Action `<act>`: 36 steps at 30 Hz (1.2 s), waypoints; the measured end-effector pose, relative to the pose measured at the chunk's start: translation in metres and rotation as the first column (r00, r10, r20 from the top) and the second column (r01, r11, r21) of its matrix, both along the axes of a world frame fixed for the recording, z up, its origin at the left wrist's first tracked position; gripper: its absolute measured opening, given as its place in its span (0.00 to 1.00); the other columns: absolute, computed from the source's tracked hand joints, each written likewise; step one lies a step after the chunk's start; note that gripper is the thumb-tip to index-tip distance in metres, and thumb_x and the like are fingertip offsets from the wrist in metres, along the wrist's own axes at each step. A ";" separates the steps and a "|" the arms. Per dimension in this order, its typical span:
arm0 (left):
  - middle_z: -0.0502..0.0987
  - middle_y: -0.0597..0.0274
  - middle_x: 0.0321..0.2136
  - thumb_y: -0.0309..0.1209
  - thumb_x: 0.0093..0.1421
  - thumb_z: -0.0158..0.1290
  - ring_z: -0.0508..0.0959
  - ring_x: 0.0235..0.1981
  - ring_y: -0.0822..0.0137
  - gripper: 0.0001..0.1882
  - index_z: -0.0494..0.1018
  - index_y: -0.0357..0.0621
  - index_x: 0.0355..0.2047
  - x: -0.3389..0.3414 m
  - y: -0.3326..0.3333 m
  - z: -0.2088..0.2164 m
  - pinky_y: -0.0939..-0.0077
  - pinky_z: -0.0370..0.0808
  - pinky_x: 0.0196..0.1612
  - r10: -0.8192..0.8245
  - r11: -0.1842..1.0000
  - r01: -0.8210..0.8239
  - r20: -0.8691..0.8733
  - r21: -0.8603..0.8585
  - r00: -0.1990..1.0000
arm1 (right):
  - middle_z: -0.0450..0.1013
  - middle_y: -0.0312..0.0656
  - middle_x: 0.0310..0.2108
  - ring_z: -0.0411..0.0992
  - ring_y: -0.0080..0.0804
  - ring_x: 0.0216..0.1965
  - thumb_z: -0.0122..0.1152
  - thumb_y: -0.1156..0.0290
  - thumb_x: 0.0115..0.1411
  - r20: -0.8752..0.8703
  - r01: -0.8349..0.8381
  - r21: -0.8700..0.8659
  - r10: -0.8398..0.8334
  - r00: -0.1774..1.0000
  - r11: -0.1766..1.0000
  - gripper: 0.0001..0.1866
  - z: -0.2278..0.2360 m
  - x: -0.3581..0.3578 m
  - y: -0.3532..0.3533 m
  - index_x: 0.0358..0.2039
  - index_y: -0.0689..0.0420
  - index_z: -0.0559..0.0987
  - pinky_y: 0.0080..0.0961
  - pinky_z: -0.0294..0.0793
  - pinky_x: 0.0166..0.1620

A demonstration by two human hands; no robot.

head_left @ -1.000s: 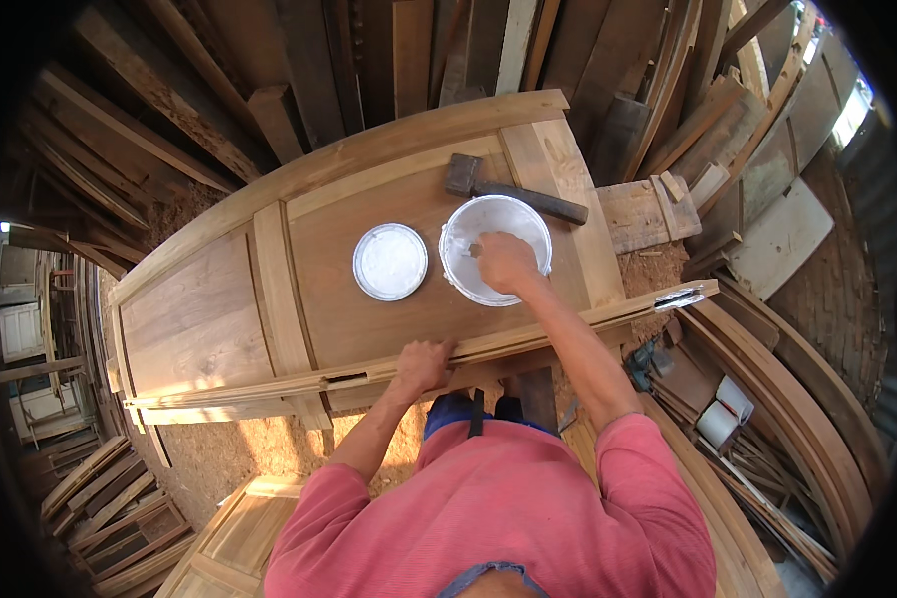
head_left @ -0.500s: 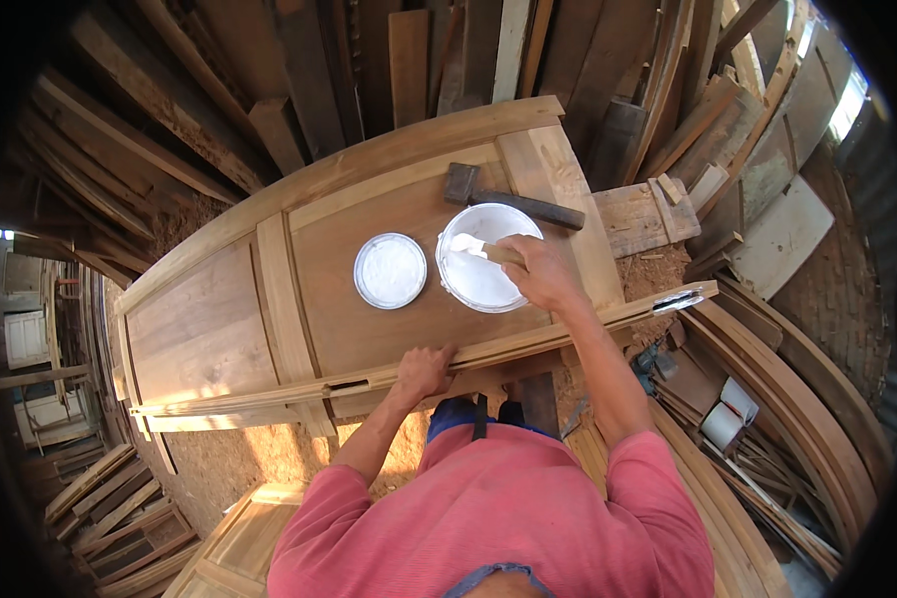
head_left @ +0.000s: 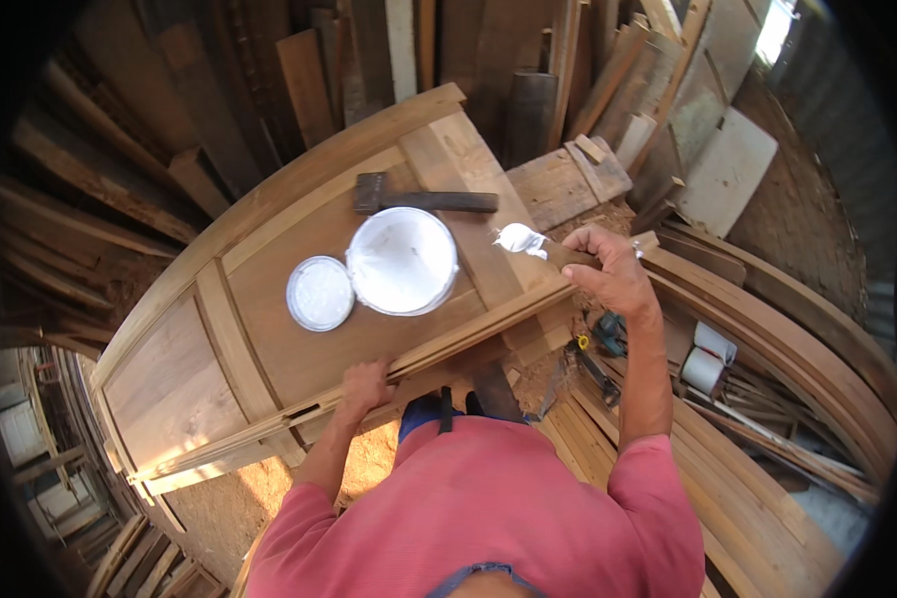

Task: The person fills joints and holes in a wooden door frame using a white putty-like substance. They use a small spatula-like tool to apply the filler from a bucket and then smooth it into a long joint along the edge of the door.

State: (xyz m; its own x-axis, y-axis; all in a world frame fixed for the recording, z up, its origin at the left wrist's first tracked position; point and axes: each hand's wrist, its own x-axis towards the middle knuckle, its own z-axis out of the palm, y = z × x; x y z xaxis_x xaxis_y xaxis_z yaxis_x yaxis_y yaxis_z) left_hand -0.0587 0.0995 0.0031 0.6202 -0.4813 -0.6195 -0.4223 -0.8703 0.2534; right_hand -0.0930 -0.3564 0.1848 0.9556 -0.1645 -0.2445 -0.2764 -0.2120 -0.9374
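My right hand (head_left: 613, 274) is closed around the handle of a brush (head_left: 558, 252), whose end is thick with white paste. It hovers over the right end of a panelled wooden door (head_left: 174, 371) that lies flat. My left hand (head_left: 367, 387) rests on the door's near edge, its fingers curled over the rim. On the door stand an open white tub (head_left: 403, 261) with white paste inside and, touching or very near it, a round white lid (head_left: 319, 293). Behind the tub lies a dark hammer (head_left: 434, 200).
Planks (head_left: 304, 85) lean in a dense row along the far side. Long curved boards (head_left: 777, 329) are stacked at the right, near a white roll (head_left: 706, 369) and a power tool (head_left: 608, 334). Sawdust covers the floor (head_left: 219, 513) below the door.
My right hand has lifted the brush out of the tub and carried it right, toward the door's end. My left hand still holds the near edge. The whole view has shifted.
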 end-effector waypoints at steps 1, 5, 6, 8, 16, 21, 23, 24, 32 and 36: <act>0.84 0.47 0.38 0.42 0.51 0.64 0.84 0.40 0.44 0.30 0.74 0.55 0.56 -0.001 -0.001 0.002 0.50 0.80 0.46 -0.020 1.000 0.020 -0.016 -0.012 1.000 | 0.75 0.32 0.34 0.71 0.19 0.36 0.66 0.78 0.56 -0.016 0.020 -0.012 -0.020 1.000 1.000 0.11 0.006 -0.010 -0.015 0.41 0.61 0.79 0.21 0.74 0.42; 0.84 0.47 0.36 0.42 0.51 0.64 0.84 0.40 0.44 0.31 0.74 0.55 0.57 0.000 -0.004 0.008 0.50 0.80 0.46 -0.014 1.000 0.014 0.013 -0.025 1.000 | 0.72 0.30 0.32 0.68 0.15 0.31 0.65 0.81 0.56 -0.057 0.136 0.068 -0.132 0.990 0.988 0.09 0.011 -0.055 -0.083 0.37 0.60 0.78 0.18 0.71 0.36; 0.84 0.47 0.36 0.42 0.51 0.64 0.84 0.40 0.44 0.31 0.73 0.56 0.57 0.000 -0.006 0.008 0.50 0.80 0.46 -0.011 0.999 0.012 0.025 -0.030 1.000 | 0.73 0.30 0.31 0.69 0.16 0.31 0.65 0.81 0.55 -0.090 0.104 -0.031 -0.106 0.990 0.994 0.09 0.006 -0.065 -0.103 0.37 0.60 0.78 0.19 0.71 0.36; 0.85 0.47 0.36 0.42 0.51 0.64 0.84 0.40 0.44 0.31 0.73 0.56 0.57 0.001 -0.008 0.011 0.50 0.80 0.46 -0.015 0.999 0.016 0.020 -0.030 1.000 | 0.74 0.31 0.27 0.71 0.20 0.30 0.65 0.81 0.54 -0.089 0.010 -0.366 -0.046 0.995 0.931 0.07 -0.004 -0.076 -0.127 0.34 0.61 0.78 0.24 0.71 0.35; 0.84 0.47 0.37 0.41 0.52 0.65 0.84 0.40 0.44 0.29 0.74 0.55 0.56 -0.001 -0.007 0.009 0.50 0.80 0.45 0.007 0.998 -0.003 0.048 -0.065 0.999 | 0.79 0.53 0.30 0.79 0.49 0.35 0.61 0.78 0.51 -0.331 -0.272 -0.610 0.073 0.941 0.744 0.09 -0.063 -0.055 -0.148 0.33 0.61 0.84 0.40 0.76 0.40; 0.84 0.47 0.36 0.41 0.52 0.65 0.84 0.39 0.43 0.28 0.75 0.55 0.55 0.001 -0.011 0.013 0.50 0.80 0.43 -0.006 0.996 0.012 0.069 -0.083 0.998 | 0.80 0.53 0.30 0.80 0.53 0.36 0.65 0.74 0.47 -0.486 -0.406 -0.689 0.033 0.873 0.601 0.10 -0.100 -0.033 -0.147 0.33 0.56 0.86 0.44 0.77 0.39; 0.84 0.47 0.36 0.40 0.52 0.65 0.84 0.38 0.43 0.28 0.75 0.55 0.54 0.000 -0.011 0.014 0.50 0.80 0.43 -0.001 0.997 0.007 0.071 -0.083 0.997 | 0.81 0.53 0.32 0.81 0.53 0.38 0.64 0.74 0.49 -0.574 -0.491 -0.675 0.027 0.819 0.551 0.10 -0.095 -0.013 -0.132 0.33 0.57 0.86 0.45 0.78 0.41; 0.84 0.47 0.36 0.40 0.52 0.66 0.84 0.38 0.43 0.28 0.75 0.55 0.54 0.000 -0.011 0.015 0.50 0.80 0.43 0.001 0.996 0.006 0.074 -0.087 0.997 | 0.82 0.53 0.34 0.82 0.53 0.41 0.64 0.75 0.51 -0.653 -0.570 -0.653 0.010 0.757 0.499 0.10 -0.094 -0.006 -0.125 0.34 0.58 0.87 0.45 0.80 0.43; 0.84 0.47 0.36 0.39 0.51 0.65 0.84 0.38 0.43 0.28 0.75 0.55 0.54 -0.001 -0.012 0.014 0.49 0.80 0.43 0.009 0.996 -0.003 0.079 -0.086 0.997 | 0.84 0.52 0.38 0.83 0.50 0.44 0.67 0.75 0.51 -0.712 -0.660 -0.683 -0.081 0.698 0.314 0.10 -0.087 0.009 -0.114 0.35 0.58 0.88 0.43 0.82 0.46; 0.84 0.48 0.35 0.40 0.51 0.66 0.84 0.38 0.43 0.29 0.75 0.55 0.54 -0.001 -0.010 0.011 0.49 0.80 0.44 0.018 0.997 -0.013 0.063 -0.076 0.998 | 0.82 0.56 0.34 0.83 0.52 0.40 0.64 0.79 0.47 -0.698 -0.651 -0.689 -0.050 0.715 0.319 0.10 -0.074 0.004 -0.106 0.32 0.62 0.87 0.44 0.82 0.45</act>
